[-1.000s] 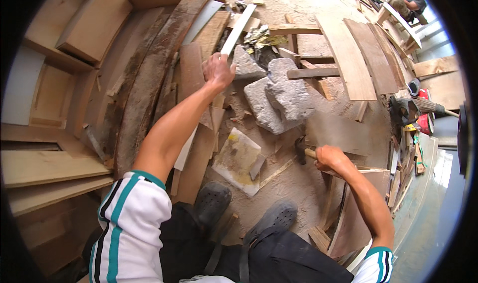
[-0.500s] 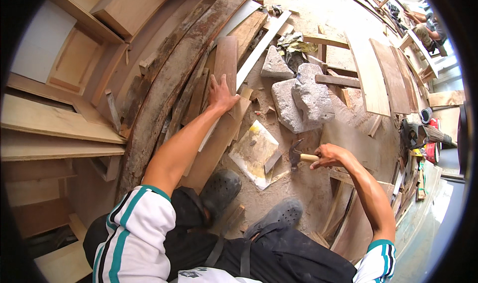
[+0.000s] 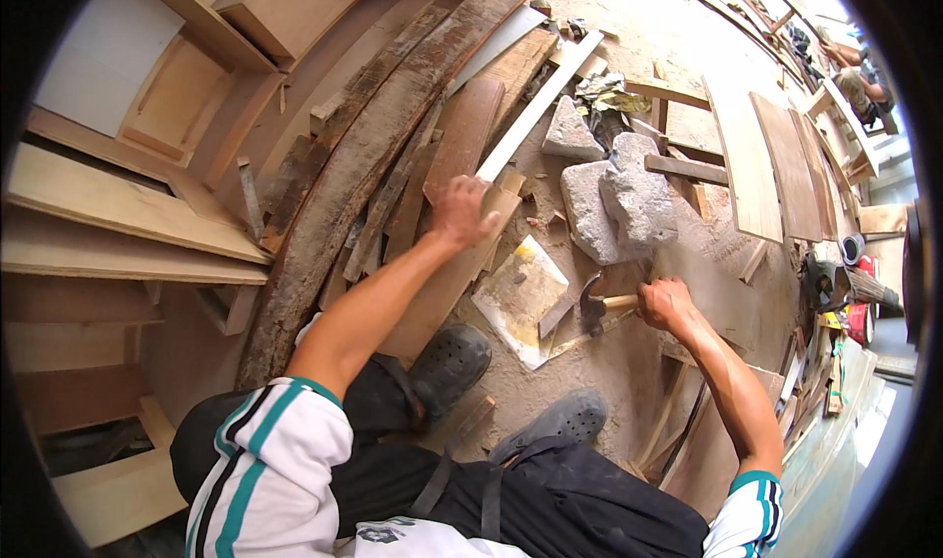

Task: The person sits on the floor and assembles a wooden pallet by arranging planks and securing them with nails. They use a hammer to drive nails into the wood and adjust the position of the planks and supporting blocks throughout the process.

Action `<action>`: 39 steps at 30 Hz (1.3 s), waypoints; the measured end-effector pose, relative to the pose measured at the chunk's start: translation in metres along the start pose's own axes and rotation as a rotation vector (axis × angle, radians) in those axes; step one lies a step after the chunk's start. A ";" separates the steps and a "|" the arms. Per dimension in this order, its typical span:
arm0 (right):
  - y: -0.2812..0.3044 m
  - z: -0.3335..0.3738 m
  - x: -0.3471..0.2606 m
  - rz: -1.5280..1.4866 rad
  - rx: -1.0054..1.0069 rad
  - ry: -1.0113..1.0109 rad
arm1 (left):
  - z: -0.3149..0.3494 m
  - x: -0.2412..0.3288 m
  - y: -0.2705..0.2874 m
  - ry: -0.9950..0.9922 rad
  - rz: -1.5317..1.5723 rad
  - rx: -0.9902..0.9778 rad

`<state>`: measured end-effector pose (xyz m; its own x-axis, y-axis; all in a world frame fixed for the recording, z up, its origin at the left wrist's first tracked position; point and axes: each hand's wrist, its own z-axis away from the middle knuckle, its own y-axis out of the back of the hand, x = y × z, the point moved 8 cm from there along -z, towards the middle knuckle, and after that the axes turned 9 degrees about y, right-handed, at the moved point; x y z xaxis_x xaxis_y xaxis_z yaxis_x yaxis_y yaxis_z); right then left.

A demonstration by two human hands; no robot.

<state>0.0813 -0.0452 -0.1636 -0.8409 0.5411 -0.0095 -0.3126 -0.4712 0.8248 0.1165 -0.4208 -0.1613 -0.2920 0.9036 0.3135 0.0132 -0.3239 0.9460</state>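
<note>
A reddish-brown board (image 3: 466, 131) lies slantwise on other wood ahead of me on the left. Over its near end is my left hand (image 3: 459, 212), fingers loosely bent, thumb apart, not visibly wrapped round it. Below that hand a longer light-brown plank (image 3: 442, 278) runs back toward my foot. My right hand (image 3: 670, 304) is closed around the pale wooden handle of a claw hammer (image 3: 595, 305), its dark head pointing left, near the ground. Close to the hammer head lies a dirty white-and-yellow slab (image 3: 519, 298) with a small grey wood block (image 3: 557, 316) at its edge.
Rough concrete chunks (image 3: 619, 199) stand beyond the hammer. A heavy weathered beam (image 3: 363, 155) curves along the left, beside wooden cabinet frames (image 3: 147, 214). Long boards (image 3: 742, 165) lie at far right; another person (image 3: 864, 82) sits beyond. My dark clogs (image 3: 452, 362) are below.
The reddish-brown board has turned, its near end now further left, and my left hand has come back toward that end. My right hand still grips the hammer. The view has shifted slightly.
</note>
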 end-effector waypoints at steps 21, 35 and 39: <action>-0.062 0.018 0.028 -0.156 0.072 -0.141 | -0.008 0.025 0.014 0.251 -0.175 0.062; 0.026 0.061 -0.017 -0.069 0.263 -0.200 | -0.071 0.172 0.061 -0.090 0.100 0.126; 0.049 0.057 -0.025 -0.074 0.262 -0.178 | -0.083 0.143 0.055 -0.069 0.173 0.068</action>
<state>0.1117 -0.0422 -0.0904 -0.7225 0.6914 0.0054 -0.2259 -0.2435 0.9432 -0.0040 -0.3328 -0.0709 -0.2135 0.8539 0.4746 0.1224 -0.4585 0.8802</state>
